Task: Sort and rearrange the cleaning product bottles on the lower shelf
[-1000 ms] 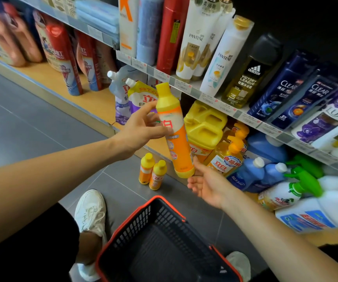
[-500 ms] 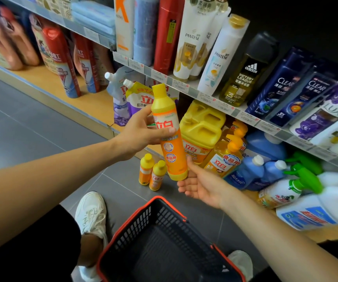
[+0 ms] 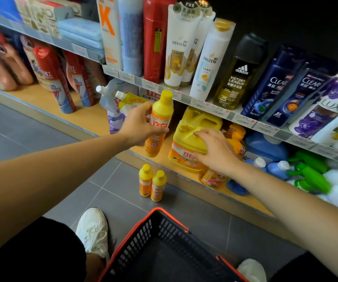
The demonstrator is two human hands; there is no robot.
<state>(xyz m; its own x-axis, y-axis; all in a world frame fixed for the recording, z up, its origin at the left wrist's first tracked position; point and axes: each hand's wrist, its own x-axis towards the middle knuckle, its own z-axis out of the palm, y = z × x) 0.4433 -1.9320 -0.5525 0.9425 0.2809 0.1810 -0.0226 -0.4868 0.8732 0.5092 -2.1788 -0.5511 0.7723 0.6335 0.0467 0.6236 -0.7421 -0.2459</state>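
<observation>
My left hand (image 3: 138,124) grips a tall orange bottle with a yellow cap (image 3: 160,121) and holds it upright over the front edge of the lower shelf (image 3: 94,117). My right hand (image 3: 215,149) rests with spread fingers on a big yellow jug (image 3: 192,127) standing on that shelf. Two small orange bottles (image 3: 151,183) stand on the floor just in front of the shelf. Refill pouches (image 3: 121,100) stand behind my left hand. Orange pump bottles (image 3: 235,135), blue bottles (image 3: 276,167) and green-triggered spray bottles (image 3: 310,176) crowd the shelf to the right.
A black basket with a red rim (image 3: 164,247) sits on the grey tiled floor between my white shoes (image 3: 92,231). Red bottles (image 3: 52,78) stand on the lower shelf at the left. Shampoo and body wash bottles (image 3: 204,58) fill the shelf above.
My right hand left the bottom of the orange bottle and moved up and right onto the yellow jug. My left hand carried the bottle closer to the shelf.
</observation>
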